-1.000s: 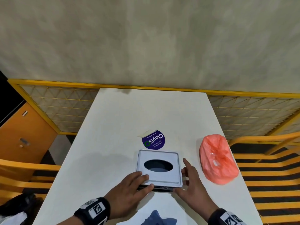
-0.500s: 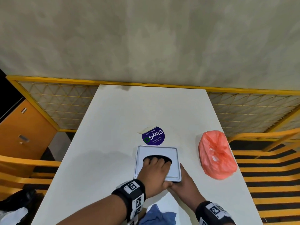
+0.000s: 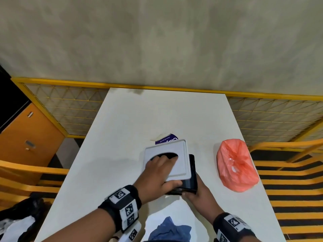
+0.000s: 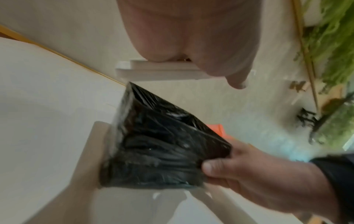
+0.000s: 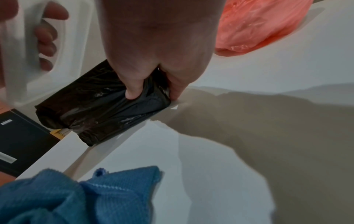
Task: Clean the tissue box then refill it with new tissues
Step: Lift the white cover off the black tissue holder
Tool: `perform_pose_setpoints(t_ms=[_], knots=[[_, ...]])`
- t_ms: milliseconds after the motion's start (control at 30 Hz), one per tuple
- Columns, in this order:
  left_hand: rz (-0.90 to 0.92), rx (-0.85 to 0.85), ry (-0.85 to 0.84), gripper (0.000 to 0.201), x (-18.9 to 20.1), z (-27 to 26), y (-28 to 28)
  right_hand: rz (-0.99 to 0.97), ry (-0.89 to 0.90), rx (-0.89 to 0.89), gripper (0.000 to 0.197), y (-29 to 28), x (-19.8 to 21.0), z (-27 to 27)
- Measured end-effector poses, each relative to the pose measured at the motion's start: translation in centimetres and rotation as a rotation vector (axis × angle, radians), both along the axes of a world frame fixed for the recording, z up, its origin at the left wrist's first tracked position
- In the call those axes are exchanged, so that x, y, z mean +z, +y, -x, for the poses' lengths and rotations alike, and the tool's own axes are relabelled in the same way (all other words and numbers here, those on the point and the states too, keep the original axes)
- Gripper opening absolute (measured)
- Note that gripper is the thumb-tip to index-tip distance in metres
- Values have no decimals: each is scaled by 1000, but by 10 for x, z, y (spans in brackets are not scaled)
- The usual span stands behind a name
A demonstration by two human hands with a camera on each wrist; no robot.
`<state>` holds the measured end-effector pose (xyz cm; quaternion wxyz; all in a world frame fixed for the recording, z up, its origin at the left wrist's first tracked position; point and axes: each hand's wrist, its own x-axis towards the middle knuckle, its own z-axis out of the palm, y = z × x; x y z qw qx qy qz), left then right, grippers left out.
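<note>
The tissue box is in two parts. Its white lid with an oval opening is lifted and tilted off the black base, which looks wrapped in shiny film. My left hand holds the lid, fingers hooked through the opening and thumb at the near edge; those fingers show through the lid in the right wrist view. My right hand grips the base's near right corner, pinching the base against the table. The left wrist view shows the lid above the base.
An orange plastic bag lies to the right of the box on the white table. A blue cloth sits at the near edge. A round purple pack lies just behind the lid. Yellow railings surround the table.
My left hand moved from the box's front edge into the lid opening and lifted the lid up and left off the black base. My right hand shifted to grip the base's near corner.
</note>
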<state>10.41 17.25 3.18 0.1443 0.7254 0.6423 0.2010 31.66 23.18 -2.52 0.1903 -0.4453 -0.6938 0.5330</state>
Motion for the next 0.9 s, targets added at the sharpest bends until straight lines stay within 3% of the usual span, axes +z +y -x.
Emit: perform_pose_setpoints(t_ms=[167,367,533,900], knots=[[-47,147,63,73,-16,75,-21,14,-13,19,70,2,-2,-4],[241,229,257,80,-57,139,-47,-5,-36,8,70,0,0,-3],[372,240,344,82,-73,152,-50,-25,-66,23,72,1,2,-1],[490,265,321,81,-85,157,-53,-26,-135,1,72,3,-3,0]])
